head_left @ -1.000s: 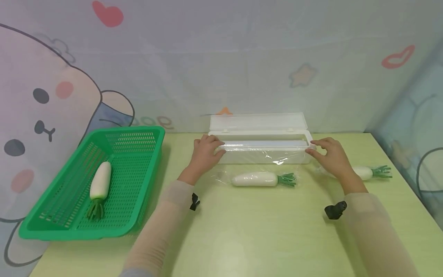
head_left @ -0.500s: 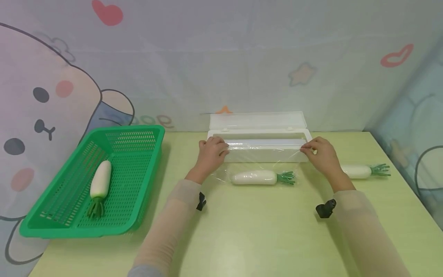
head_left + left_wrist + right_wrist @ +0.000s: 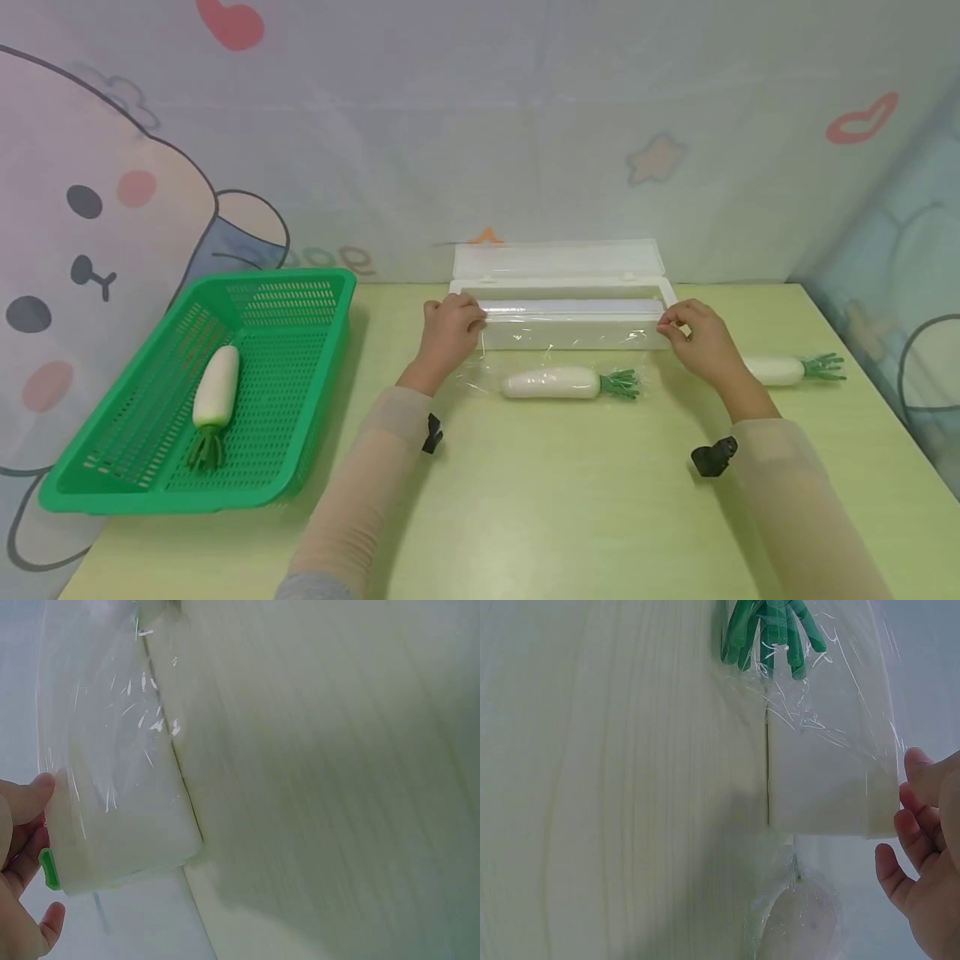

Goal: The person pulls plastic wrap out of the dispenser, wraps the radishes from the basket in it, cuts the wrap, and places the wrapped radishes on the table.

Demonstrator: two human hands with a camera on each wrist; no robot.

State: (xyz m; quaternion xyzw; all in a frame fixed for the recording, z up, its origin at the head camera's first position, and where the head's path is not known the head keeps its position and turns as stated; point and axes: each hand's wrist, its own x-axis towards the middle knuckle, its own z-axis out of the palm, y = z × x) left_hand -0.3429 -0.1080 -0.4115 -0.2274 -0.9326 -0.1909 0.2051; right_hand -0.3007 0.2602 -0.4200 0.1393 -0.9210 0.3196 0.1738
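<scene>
Left hand [image 3: 448,331] and right hand [image 3: 696,335]: clear film [image 3: 577,338] is pinched at both ends | film is spread over white box [image 3: 525,284], near frame centre | likely light, limp, clingy, easily torn; best held by its corners

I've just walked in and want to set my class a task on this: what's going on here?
A person's left hand and right hand pinch clear film along the front edge of an open box, one near each end. The film reaches down to a radish lying in front of the box on the table. A second radish lies to the right, partly hidden by the right arm. A third radish, apparently unwrapped, lies in the basket.
</scene>
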